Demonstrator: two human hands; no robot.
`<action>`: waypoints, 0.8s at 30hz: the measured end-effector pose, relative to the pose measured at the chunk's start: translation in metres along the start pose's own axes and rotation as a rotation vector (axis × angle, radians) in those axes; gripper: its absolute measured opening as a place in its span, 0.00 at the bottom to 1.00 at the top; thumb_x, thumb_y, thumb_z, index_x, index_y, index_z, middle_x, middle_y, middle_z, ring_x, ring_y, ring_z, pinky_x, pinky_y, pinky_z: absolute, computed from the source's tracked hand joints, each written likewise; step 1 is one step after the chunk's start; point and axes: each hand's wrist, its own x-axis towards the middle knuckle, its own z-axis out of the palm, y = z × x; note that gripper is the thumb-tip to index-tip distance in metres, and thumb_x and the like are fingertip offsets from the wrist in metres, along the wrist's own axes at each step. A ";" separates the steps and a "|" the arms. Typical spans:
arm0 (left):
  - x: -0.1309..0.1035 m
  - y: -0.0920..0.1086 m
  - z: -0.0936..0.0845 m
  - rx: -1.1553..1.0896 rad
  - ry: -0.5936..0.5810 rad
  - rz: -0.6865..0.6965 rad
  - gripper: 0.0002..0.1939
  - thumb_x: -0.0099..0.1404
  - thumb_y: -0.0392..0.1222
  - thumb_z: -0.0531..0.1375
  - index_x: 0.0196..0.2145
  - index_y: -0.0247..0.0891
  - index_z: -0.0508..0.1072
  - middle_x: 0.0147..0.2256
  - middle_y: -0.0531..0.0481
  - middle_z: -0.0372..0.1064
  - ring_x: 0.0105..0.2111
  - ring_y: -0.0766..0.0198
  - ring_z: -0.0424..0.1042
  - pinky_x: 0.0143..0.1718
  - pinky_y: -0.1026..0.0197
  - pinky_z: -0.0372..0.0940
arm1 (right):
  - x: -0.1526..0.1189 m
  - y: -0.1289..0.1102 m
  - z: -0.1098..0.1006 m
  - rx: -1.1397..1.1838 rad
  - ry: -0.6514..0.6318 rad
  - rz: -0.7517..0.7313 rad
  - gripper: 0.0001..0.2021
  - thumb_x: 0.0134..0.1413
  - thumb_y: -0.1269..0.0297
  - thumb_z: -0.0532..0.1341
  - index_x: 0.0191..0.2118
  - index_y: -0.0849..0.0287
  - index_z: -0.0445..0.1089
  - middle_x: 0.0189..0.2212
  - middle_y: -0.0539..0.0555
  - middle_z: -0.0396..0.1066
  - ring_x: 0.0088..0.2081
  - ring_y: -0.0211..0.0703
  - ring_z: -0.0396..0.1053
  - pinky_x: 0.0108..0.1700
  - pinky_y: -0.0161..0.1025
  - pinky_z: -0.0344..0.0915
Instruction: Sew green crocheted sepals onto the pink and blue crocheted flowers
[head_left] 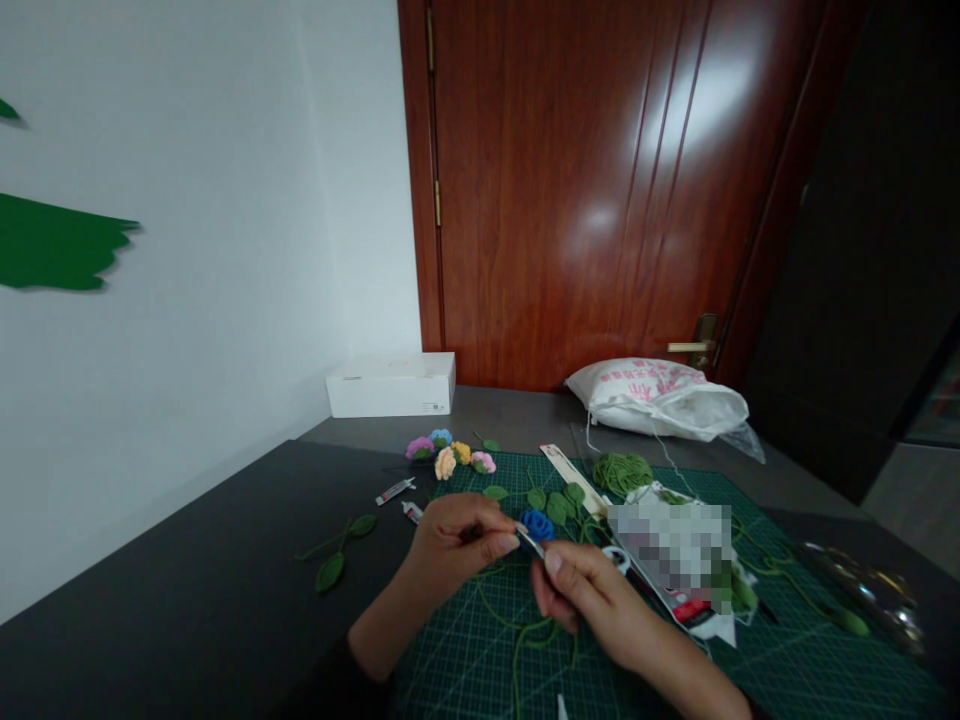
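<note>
Left hand: the person's left hand (459, 540) has its thumb and forefinger pressed together at the far end of the silvery tool; what exactly lies between the fingertips, one cannot tell.
Right hand: the person's right hand (592, 592) pinches the silvery tool (531, 543) between thumb and fingers; the tool is thin and slants up toward the left hand.
Blue yarn piece: the blue yarn piece (538, 523), rounded and looped, is just behind the silvery tool, between the two hands and above the mat; whether a finger supports it is hidden.
Mat: the green cutting mat (450, 665) bears a grid, and loose green strands (517, 648) curl on it below the hands.
Green leaves: a group of yarn leaves (556, 507) lies just beyond the blue yarn piece; a separate leaf sprig (330, 572) lies on the dark table (225, 600), to the left.
Flowers: five small yarn flowers (445, 463), in purple, blue, yellow, peach and pink, are gathered near the mat's far left corner.
Tubes: two small tubes (395, 490) lie nearer than the flowers, the second one partly behind the left hand.
Right side: a pale flat strip (571, 478), a green yarn bundle (624, 472) and a partly blurred package (637, 565).
Back: a white box (391, 392) at left, a white bag (637, 390) at right, before a brown door (540, 220).
</note>
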 end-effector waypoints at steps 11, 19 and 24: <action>0.002 -0.007 0.000 -0.183 -0.082 -0.010 0.18 0.58 0.56 0.67 0.23 0.38 0.78 0.18 0.51 0.68 0.19 0.67 0.62 0.24 0.64 0.56 | -0.003 0.000 0.005 0.313 -0.254 0.176 0.33 0.59 0.32 0.49 0.25 0.60 0.66 0.15 0.46 0.58 0.15 0.32 0.56 0.19 0.31 0.54; 0.001 0.003 0.006 -0.106 0.148 -0.184 0.11 0.59 0.45 0.67 0.26 0.35 0.76 0.25 0.49 0.72 0.26 0.64 0.69 0.30 0.64 0.63 | 0.009 0.003 0.001 -0.208 0.299 -0.128 0.26 0.67 0.43 0.47 0.32 0.59 0.70 0.23 0.49 0.64 0.27 0.39 0.64 0.31 0.35 0.60; 0.001 0.008 0.009 -0.095 0.143 -0.211 0.08 0.60 0.43 0.65 0.29 0.35 0.76 0.26 0.50 0.71 0.27 0.64 0.68 0.30 0.64 0.63 | 0.003 0.000 -0.001 -0.531 0.463 -0.246 0.17 0.70 0.57 0.48 0.36 0.57 0.70 0.30 0.53 0.71 0.33 0.44 0.69 0.37 0.38 0.65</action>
